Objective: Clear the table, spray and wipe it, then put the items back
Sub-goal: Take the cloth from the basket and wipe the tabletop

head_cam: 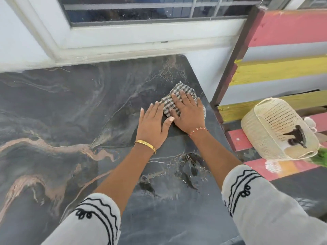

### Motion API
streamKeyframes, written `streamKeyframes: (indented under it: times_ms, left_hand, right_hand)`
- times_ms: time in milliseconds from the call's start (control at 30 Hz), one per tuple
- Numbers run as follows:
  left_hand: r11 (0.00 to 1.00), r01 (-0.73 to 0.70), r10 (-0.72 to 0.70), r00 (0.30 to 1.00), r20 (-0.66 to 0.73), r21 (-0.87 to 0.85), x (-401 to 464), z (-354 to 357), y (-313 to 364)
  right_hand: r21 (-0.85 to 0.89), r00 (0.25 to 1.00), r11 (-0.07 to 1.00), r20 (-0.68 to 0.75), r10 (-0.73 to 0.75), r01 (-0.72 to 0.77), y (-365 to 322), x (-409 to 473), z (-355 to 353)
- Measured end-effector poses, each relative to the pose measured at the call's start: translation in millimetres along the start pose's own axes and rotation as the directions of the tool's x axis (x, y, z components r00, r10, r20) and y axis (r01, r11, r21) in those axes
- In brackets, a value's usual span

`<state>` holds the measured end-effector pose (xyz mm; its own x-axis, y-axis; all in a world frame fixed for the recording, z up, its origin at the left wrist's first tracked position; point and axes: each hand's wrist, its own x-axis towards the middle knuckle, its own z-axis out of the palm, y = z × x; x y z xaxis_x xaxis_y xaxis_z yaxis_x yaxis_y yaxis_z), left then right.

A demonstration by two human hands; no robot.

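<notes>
Head view, looking down. A dark grey marbled tabletop (58, 106) with pale and rust-pink veining fills the left and centre; its far edge meets a white wall below a white-framed window (141, 13), and its right edge runs diagonally toward the viewer. Wet-looking sheen and streaks show on the surface near the forearms. To the right of the table stands a slatted wooden bench (283, 71) painted in pink, yellow and grey bands.

The right hand (188, 112) lies flat, fingers straight and slightly spread, pressing on a crumpled grey-and-white checked cloth (177, 93) close to the far right corner of the tabletop; the cloth shows beyond the fingertips and under the palm. The left hand (152, 121) lies flat just beside it, fingers extended, its thumb touching the right hand's edge and its fingertips at the cloth's near left border. A gold bangle (146, 145) circles the left wrist; a red-and-gold thread bracelet (198, 130) circles the right. Both white sleeves carry black embroidered trim.

A cream woven basket (276, 128) lies tipped on the bench seat, a dark bird-like figure on its side. Its contents cannot be seen; something green shows beside it at the frame edge.
</notes>
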<state>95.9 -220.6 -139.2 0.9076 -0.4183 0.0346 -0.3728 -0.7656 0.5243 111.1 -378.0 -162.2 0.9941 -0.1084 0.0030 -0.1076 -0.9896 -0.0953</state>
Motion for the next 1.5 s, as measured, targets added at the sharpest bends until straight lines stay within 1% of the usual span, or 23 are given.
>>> streamKeyframes:
  times_ms: [100,267,367,500,633,733,833,933,1033,1167,1267,1333,1400,1500]
  left_hand:
    - [1.000,-0.022,0.022,0.999,0.032,0.002,2,11,16]
    - [0.999,-0.053,0.053,0.996,0.066,0.002,-4,20,27]
    - [0.997,-0.081,0.081,0.994,0.074,0.004,-13,20,25]
    - [0.995,-0.100,0.100,0.990,0.103,0.003,-32,16,20]
    - [0.992,-0.125,0.123,0.984,0.126,0.011,-51,8,15]
    - [0.991,-0.133,0.131,0.982,0.133,0.005,-65,-1,6]
    - [0.991,-0.131,0.129,0.983,0.131,0.004,-81,-14,-7]
    - [0.995,-0.102,0.101,0.989,0.108,0.007,-96,-33,-27]
    - [0.998,-0.062,0.059,0.996,0.073,0.034,-114,-57,-58]
    - [0.998,0.011,-0.014,0.999,0.040,0.067,-134,-81,-94]
    - [0.995,0.063,-0.064,0.998,0.003,0.078,-149,-95,-113]
    - [0.991,0.112,-0.110,0.993,-0.030,0.077,-164,-105,-123]
    - [0.986,0.154,-0.151,0.987,-0.053,0.062,-177,-112,-129]
    - [0.978,0.199,-0.194,0.978,-0.074,0.064,-193,-117,-128]
  right_hand:
    - [-0.018,0.998,0.998,-0.008,0.055,-0.055,22,-7,-2]
    - [-0.032,0.996,0.996,-0.012,0.085,-0.086,34,-18,-4]
    - [-0.020,0.986,0.986,-0.030,0.162,-0.163,41,-36,-4]
    - [-0.014,0.955,0.955,-0.033,0.295,-0.296,39,-69,-3]
    - [-0.016,0.908,0.908,-0.032,0.418,-0.418,19,-101,1]
    - [-0.029,0.871,0.871,-0.039,0.490,-0.491,-8,-120,6]
    - [0.002,0.848,0.848,-0.031,0.529,-0.530,-39,-131,9]
    - [0.011,0.843,0.843,-0.021,0.538,-0.538,-70,-134,11]
    - [0.018,0.866,0.867,-0.025,0.499,-0.499,-110,-134,13]
    - [0.035,0.918,0.917,-0.014,0.397,-0.397,-165,-127,14]
    - [0.042,0.961,0.960,0.002,0.275,-0.275,-209,-122,17]
    - [0.054,0.986,0.985,0.012,0.164,-0.164,-236,-123,19]
    - [0.060,0.997,0.995,0.009,0.080,-0.080,-248,-125,20]
    - [0.086,0.999,0.995,0.008,-0.048,0.047,-249,-137,15]
